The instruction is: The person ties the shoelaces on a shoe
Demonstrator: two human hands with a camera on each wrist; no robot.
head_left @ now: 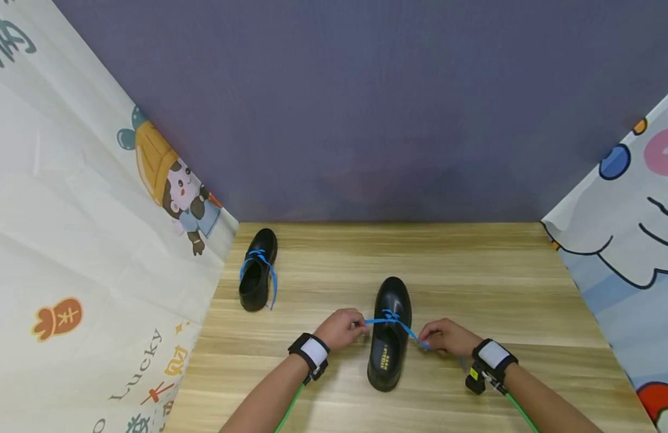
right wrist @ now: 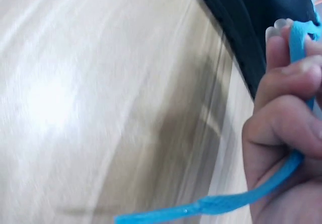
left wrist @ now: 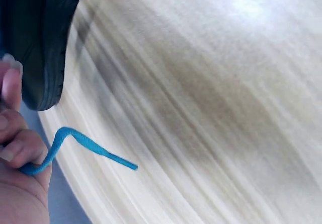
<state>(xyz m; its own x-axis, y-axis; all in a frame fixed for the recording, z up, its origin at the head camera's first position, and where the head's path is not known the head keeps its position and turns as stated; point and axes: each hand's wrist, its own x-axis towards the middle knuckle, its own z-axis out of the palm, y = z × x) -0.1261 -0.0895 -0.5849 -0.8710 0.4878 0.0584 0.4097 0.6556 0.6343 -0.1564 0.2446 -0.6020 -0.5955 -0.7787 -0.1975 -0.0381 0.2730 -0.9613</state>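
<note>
A black leather shoe [head_left: 393,297] stands toe away in the middle of the wooden surface, with blue laces [head_left: 390,315] through its eyelets. On its left side my left hand [head_left: 342,328] grips one lace end; the tip of that lace [left wrist: 93,146] hangs out past the curled fingers in the left wrist view. To the right, my right hand [head_left: 448,338] holds the other lace end, whose loose tail [right wrist: 221,204] trails out below the palm in the right wrist view. Both laces stretch from the shoe's tongue out to the hands.
A second black shoe [head_left: 263,243] with untied blue laces stands at the left back of the wood-grain surface [head_left: 475,258]. A grey-blue panel [head_left: 366,108] rises behind, with printed cloths [head_left: 95,180] along both sides. Straps and green cables sit on both wrists.
</note>
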